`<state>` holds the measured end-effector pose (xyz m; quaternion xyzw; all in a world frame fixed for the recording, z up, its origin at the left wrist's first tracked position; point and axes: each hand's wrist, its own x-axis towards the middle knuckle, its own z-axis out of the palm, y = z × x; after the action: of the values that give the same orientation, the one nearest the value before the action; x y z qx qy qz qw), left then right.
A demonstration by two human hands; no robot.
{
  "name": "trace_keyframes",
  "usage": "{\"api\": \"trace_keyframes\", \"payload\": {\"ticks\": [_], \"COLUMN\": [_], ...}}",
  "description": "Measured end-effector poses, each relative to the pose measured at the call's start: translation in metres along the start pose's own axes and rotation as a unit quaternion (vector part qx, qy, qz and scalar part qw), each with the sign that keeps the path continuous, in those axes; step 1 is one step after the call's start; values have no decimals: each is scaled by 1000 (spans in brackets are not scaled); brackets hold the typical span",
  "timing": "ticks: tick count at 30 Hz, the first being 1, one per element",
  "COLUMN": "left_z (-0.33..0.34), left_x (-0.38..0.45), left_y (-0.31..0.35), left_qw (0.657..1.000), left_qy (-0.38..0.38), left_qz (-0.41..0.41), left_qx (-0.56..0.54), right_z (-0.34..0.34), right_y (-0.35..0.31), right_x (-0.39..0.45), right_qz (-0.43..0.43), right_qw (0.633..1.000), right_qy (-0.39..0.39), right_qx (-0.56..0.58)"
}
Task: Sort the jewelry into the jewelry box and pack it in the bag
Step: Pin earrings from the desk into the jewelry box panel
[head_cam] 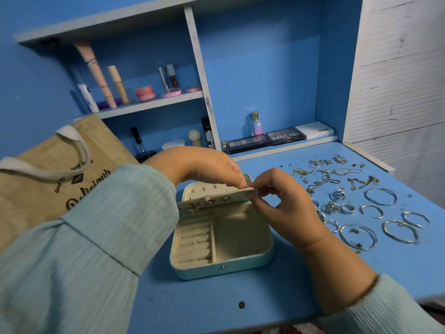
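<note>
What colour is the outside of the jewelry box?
Pale mint green jewelry box, seen in the head view.

My jewelry box (224,239) sits open on the blue counter (265,297), pale teal outside and cream inside, with ring rolls on the left and an open compartment on the right. Its earring panel (216,200) is tilted up and carries a few studs, a butterfly among them. Loose jewelry (356,201), chains, rings and hoops, lies scattered to the right. The tan woven bag (60,174) lies at the left.
</note>
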<state>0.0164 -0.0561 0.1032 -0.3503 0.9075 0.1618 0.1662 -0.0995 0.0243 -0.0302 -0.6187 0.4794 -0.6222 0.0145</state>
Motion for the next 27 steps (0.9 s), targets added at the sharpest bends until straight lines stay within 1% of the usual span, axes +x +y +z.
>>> {"api": "trace_keyframes", "payload": {"ticks": [8, 15, 21, 25, 27], "left_z": [1, 2, 5, 15, 25], "left_x": [1, -1, -12, -32, -41], "left_y": [0, -3, -4, -3, -3], "left_qw": [1000, 999, 996, 984, 974], "left_qy": [-10, 0, 85, 174, 226], "left_qz": [16, 21, 21, 17, 9], "left_qx": [-9, -35, -16, -29, -19], "right_z": [-1, -1, 1, -1, 0], "right_y": [0, 0, -2, -4, -7], "right_x": [0, -1, 1, 1, 2], "right_qz": [-2, -9, 1, 17, 27], "right_qw": [1000, 1000, 1000, 1000, 999], "right_qy": [0, 1, -3, -17, -20], "right_qx": [2, -9, -14, -18, -12]}}
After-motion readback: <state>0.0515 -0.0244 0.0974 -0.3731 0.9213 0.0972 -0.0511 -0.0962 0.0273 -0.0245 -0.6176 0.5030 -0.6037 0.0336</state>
